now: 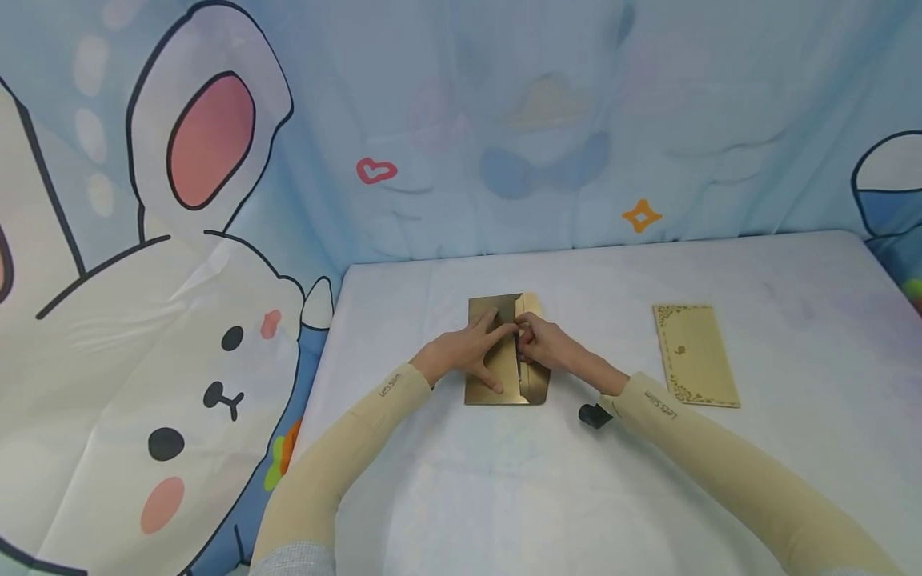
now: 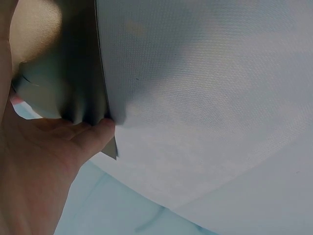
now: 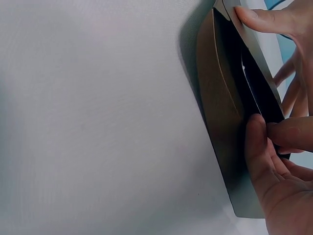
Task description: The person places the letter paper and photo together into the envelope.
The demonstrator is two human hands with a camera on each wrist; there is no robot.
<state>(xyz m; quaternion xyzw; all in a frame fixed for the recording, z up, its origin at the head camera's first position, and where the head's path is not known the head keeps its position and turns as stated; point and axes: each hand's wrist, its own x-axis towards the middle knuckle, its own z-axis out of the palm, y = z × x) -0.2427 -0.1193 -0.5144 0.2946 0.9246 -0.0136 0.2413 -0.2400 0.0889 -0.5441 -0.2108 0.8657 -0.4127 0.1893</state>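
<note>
A gold envelope lies on the white table with its flap folded out to the right. My left hand rests on the envelope's body, fingers spread; in the left wrist view its fingertips touch the envelope's edge. At the open mouth is my right hand, its fingers curled. In the right wrist view the thumb and index finger of that right hand pinch a thin, dark sheet edge within the mouth. Most of that sheet is hidden inside.
To the right lies a flat gold rectangle with an ornate border. Near the right forearm sits a small black object, partly covered by the sleeve. A blue printed curtain hangs behind the table.
</note>
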